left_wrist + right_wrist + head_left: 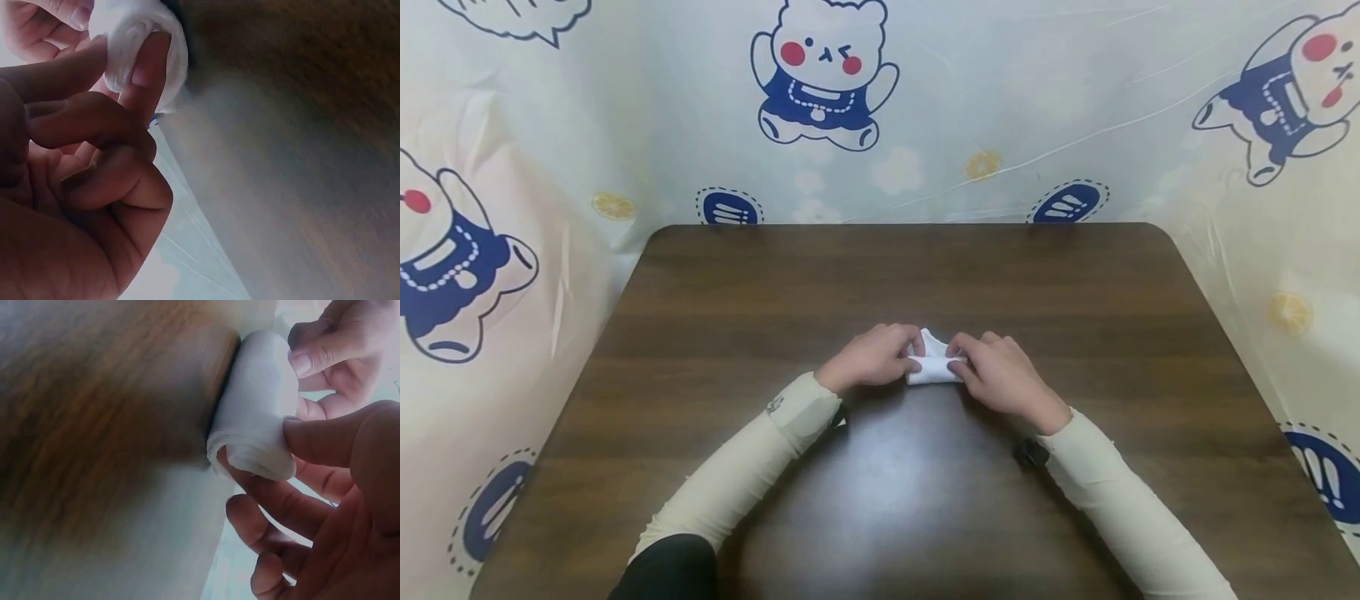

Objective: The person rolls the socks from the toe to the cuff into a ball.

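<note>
Both hands are at a small white cloth (934, 372) rolled into a short tube near the middle of the table. A loose pointed flap of it stands out behind the roll. On the left end, my left hand (877, 357) pinches the roll between thumb and fingers. My right hand (1000, 377) holds the right end the same way. Spiral layers show at the end of the cloth (256, 394) in the right wrist view, one fingertip tucked into them. In the left wrist view a fingertip also sits inside the rolled end of the cloth (134, 19).
The dark brown wooden table (895, 283) has rounded far corners. A pale curtain (985, 92) printed with cartoon bears hangs behind it and along both sides. Dark wrist bands, one of them (1032, 453) at the right sleeve, sit under the forearms.
</note>
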{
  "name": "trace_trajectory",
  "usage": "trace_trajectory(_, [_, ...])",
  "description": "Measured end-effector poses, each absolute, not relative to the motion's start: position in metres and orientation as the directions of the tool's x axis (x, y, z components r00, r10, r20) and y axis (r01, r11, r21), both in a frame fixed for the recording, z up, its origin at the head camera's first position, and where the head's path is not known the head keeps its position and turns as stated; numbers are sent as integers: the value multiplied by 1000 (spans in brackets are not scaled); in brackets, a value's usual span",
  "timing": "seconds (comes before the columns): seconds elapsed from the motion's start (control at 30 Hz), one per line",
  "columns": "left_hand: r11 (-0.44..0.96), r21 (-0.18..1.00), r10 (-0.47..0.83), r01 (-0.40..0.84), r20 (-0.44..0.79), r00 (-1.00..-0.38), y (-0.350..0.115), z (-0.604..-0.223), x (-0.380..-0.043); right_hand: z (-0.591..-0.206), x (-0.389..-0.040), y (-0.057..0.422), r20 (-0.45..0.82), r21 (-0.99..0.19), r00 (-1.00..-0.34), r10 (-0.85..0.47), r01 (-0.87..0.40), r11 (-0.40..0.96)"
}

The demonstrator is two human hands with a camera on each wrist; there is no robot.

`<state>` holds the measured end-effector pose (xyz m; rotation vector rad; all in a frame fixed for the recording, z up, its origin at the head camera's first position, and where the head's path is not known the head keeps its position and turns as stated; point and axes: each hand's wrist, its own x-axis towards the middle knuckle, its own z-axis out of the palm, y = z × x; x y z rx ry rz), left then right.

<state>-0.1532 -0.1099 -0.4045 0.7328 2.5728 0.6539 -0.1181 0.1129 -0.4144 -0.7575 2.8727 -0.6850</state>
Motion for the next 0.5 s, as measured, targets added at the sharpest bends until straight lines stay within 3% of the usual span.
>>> trace_trajectory(0.23, [807,452,517,380,-231,-824,-105,-408,-150,-417,-117,106,53,-354,-883,-466,-453,818])
trace_trajectory(0.5, [778,331,578,534,-45,-815,-100,-407,-140,-421,-111,103,232,-194,-814,-533,-576,794])
